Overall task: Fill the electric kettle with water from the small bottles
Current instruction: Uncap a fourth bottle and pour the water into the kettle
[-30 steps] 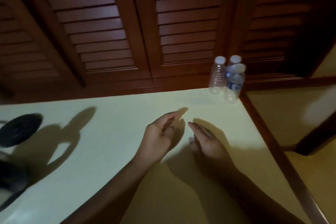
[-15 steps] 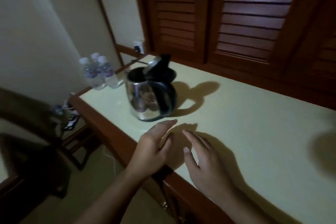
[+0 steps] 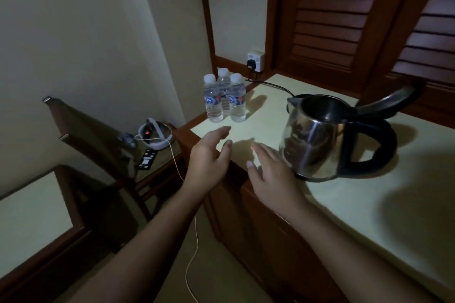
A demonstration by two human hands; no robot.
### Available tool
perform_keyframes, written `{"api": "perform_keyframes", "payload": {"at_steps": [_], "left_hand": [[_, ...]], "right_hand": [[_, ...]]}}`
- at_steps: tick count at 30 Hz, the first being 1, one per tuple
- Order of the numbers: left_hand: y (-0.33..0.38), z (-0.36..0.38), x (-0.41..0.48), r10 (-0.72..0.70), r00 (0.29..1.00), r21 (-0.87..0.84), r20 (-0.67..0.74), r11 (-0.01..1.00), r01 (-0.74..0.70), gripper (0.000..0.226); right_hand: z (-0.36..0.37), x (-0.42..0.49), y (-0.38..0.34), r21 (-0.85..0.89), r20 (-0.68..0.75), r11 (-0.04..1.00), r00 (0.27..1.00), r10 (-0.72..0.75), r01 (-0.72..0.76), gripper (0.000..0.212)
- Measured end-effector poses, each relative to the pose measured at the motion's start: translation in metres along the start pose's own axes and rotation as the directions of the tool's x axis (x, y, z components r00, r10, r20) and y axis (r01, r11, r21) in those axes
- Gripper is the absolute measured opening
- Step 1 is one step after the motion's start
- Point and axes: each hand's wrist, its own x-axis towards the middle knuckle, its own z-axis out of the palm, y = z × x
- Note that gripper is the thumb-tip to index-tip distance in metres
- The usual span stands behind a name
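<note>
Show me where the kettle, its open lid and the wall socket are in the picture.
kettle (image 3: 312, 145): head view, on its shiny steel body.
open lid (image 3: 389, 99): head view, middle of the raised lid.
wall socket (image 3: 255, 61): head view, on its white faceplate.

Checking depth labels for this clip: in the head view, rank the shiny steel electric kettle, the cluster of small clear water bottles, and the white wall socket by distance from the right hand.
1. Steel kettle, right beside the right hand.
2. Water bottles, at the counter's far-left corner.
3. Wall socket, behind the bottles.
</note>
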Motion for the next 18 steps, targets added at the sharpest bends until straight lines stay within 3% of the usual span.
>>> {"api": "perform_keyframes", "payload": {"at_steps": [5, 10, 13, 18], "left_hand": [[-0.043, -0.006, 0.062, -0.064, 0.995, -0.025, -0.079, 0.998, 0.062, 0.033], [-0.063, 0.0, 0.109, -0.154, 0.987, -0.159, -0.05, 0.977, 0.145, 0.052], [-0.078, 0.008, 0.131, -0.175, 0.984, -0.246, 0.021, 0.954, 0.175, 0.073], [-0.089, 0.022, 0.147, -0.178, 0.984, -0.234, 0.013, 0.956, 0.176, 0.068]], "right_hand": [[0.035, 0.039, -0.005, -0.227, 0.08, 0.972, 0.994, 0.074, -0.054, 0.059], [0.048, 0.046, -0.002, -0.371, 0.186, 0.923, 0.966, 0.178, -0.098, 0.066], [0.049, 0.045, -0.002, -0.421, 0.214, 0.902, 0.956, 0.2, -0.095, 0.068], [0.05, 0.045, -0.001, -0.451, 0.202, 0.887, 0.957, 0.207, -0.097, 0.068]]}}
